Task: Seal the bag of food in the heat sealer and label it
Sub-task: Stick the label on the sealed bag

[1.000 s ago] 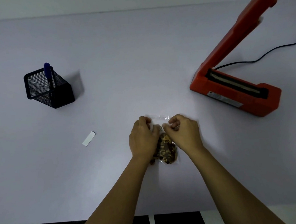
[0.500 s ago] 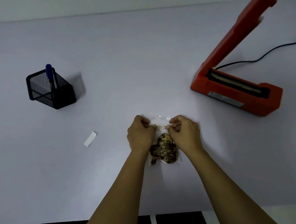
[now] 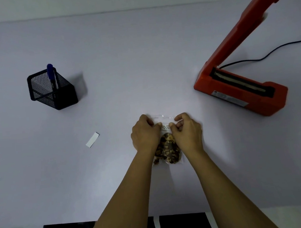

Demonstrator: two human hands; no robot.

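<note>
A clear bag of brown and tan food lies flat on the white table in front of me. A small printed label sits across the bag above the food. My left hand and my right hand rest on the bag's two sides, fingertips pinched on the label's ends. The bag's clear top edge shows beyond my fingers. The orange heat sealer stands at the right with its arm raised.
A black mesh pen holder with a blue pen stands at the left. A white paper strip lies left of the bag. The sealer's black cord runs off to the right. A dark cloth covers the table's near edge.
My hands drew slightly apart along the label, baring more of it and the food, then came a little closer again. The bag stays in place.
</note>
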